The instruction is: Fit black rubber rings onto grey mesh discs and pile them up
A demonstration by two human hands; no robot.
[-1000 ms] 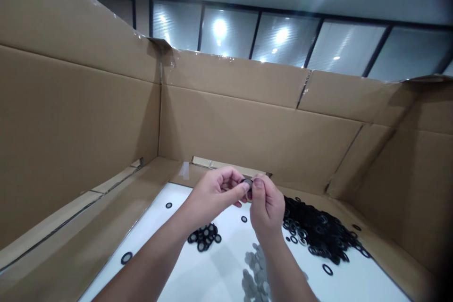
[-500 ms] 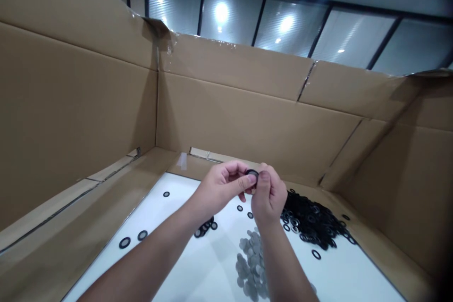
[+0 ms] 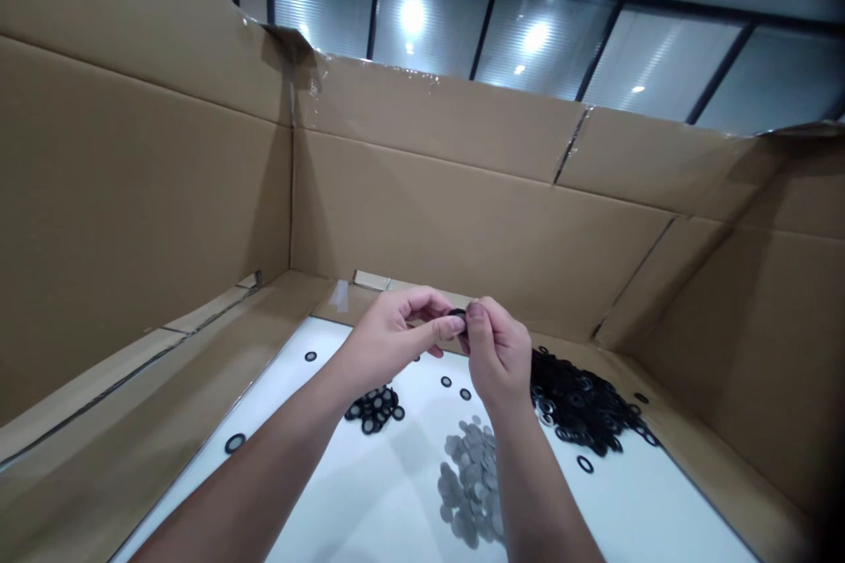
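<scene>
Between the fingertips of both hands is a small black ring, held above the far part of the white board. My left hand pinches it from the left, thumb on the near side. My right hand grips its right edge, with the thumb on top and the other fingers curled. Whether a grey disc sits inside the ring is hard to see now. Below lie a pile of loose grey discs, a cluster of black rings with grey centres and a heap of black rings.
Tall cardboard walls enclose the board on the left, back and right. Single rings lie scattered, one at the left and one near the heap. A strip of clear tape sticks at the far left corner.
Both hands have shifted slightly left with the ring, which has tilted so its face shows less. More of the cluster of rings beside my left forearm has come into view.
</scene>
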